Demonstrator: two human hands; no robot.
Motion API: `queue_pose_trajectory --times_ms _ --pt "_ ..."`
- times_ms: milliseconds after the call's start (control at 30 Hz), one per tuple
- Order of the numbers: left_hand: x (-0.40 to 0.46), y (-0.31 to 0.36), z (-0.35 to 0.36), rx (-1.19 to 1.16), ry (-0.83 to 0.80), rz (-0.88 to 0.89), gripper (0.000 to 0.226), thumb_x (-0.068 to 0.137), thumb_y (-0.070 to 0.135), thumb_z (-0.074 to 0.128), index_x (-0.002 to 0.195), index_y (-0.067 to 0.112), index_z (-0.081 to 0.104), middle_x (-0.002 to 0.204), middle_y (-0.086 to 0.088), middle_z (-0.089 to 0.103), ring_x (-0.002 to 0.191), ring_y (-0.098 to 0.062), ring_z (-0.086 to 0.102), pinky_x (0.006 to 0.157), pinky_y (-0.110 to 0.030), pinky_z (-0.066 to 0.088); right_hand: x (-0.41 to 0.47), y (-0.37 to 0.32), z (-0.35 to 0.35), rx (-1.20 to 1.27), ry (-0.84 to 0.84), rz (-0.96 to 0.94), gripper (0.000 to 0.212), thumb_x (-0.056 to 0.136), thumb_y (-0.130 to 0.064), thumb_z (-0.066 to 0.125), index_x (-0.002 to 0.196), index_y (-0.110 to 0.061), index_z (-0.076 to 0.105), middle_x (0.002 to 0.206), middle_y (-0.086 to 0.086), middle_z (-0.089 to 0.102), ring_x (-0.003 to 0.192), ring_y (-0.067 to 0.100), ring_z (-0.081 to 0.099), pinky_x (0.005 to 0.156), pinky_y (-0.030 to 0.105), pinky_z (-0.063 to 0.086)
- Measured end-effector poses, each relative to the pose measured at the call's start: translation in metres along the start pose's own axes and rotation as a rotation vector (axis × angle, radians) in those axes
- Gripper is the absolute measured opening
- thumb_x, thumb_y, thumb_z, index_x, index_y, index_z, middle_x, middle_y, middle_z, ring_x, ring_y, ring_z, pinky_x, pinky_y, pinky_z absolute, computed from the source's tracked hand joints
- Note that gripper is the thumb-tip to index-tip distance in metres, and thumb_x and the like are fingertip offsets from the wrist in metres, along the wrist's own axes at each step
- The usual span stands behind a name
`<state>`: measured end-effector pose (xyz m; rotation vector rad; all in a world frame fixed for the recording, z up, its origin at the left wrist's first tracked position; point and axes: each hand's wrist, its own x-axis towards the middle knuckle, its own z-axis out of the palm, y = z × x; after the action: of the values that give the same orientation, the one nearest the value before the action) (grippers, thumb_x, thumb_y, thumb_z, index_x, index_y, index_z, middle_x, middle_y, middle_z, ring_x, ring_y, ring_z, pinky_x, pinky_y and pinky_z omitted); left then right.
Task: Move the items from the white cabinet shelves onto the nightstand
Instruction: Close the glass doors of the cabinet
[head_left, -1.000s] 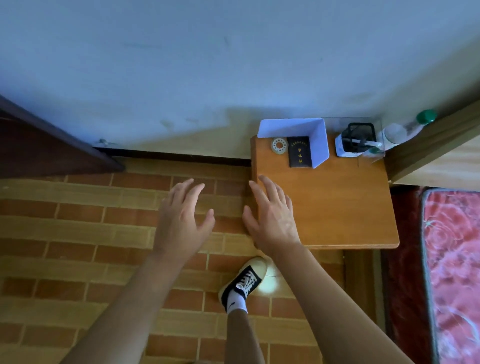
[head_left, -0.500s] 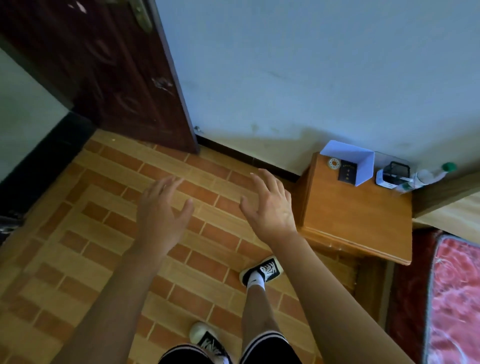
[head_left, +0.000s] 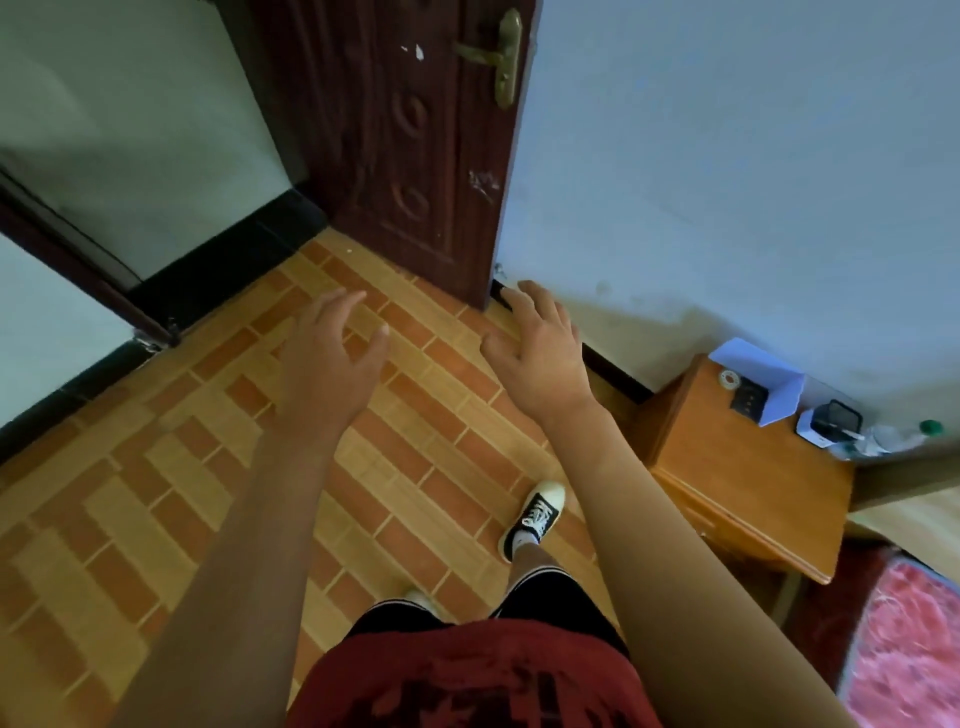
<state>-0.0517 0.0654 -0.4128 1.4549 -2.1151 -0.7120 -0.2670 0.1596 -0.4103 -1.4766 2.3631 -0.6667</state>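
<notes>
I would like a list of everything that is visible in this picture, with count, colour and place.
nightstand: 1, orange-brown wood, right, against wall
white folded card: 1, nightstand's back edge
dark booklet: 1, black, beside card
round disc: 1, pale, beside booklet
black holder: 1, nightstand's back right corner
bottle: 1, clear, green cap, lying by holder
door: 1, dark brown, top centre
bedding: 1, red-pink, bottom right
shoe: 1 clear, black and white
left hand: open, empty
right hand: open, empty

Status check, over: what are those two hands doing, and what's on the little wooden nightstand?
Left hand and right hand open, empty, over tiled floor. Orange-brown wooden nightstand holds white folded card, dark booklet, black holder. Cabinet out of view.
</notes>
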Motion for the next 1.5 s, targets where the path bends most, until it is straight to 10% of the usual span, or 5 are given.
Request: queue_pose_trajectory --times_ms 667,1500 --pt "-0.091 -0.087 -0.18 0.116 0.622 -0.631 0.054 0.096 0.048 0.058 0.145 0.027 0.056 0.154 -0.003 0.05 0.143 -0.025 0.044 0.119 -0.05 0.038 0.062 -0.266 0.079 0.042 -0.473 -0.727 0.064 0.104 -0.048 0.051 0.162 -0.029 0.032 0.171 -0.004 0.022 0.159 0.021 0.019 0.128 0.048 0.023" --pt "-0.381 -0.016 -0.218 0.283 1.326 -1.201 0.049 0.098 0.038 0.064 0.144 0.022 0.058 0.152 -0.003 0.052 0.143 -0.025 0.043 0.119 -0.044 0.036 -0.186 -0.406 0.089 0.19 -0.78 -1.609 0.062 0.103 -0.05 0.051 0.159 -0.025 0.039 0.168 -0.001 0.032 0.156 0.019 0.025 0.127 0.05 0.026"
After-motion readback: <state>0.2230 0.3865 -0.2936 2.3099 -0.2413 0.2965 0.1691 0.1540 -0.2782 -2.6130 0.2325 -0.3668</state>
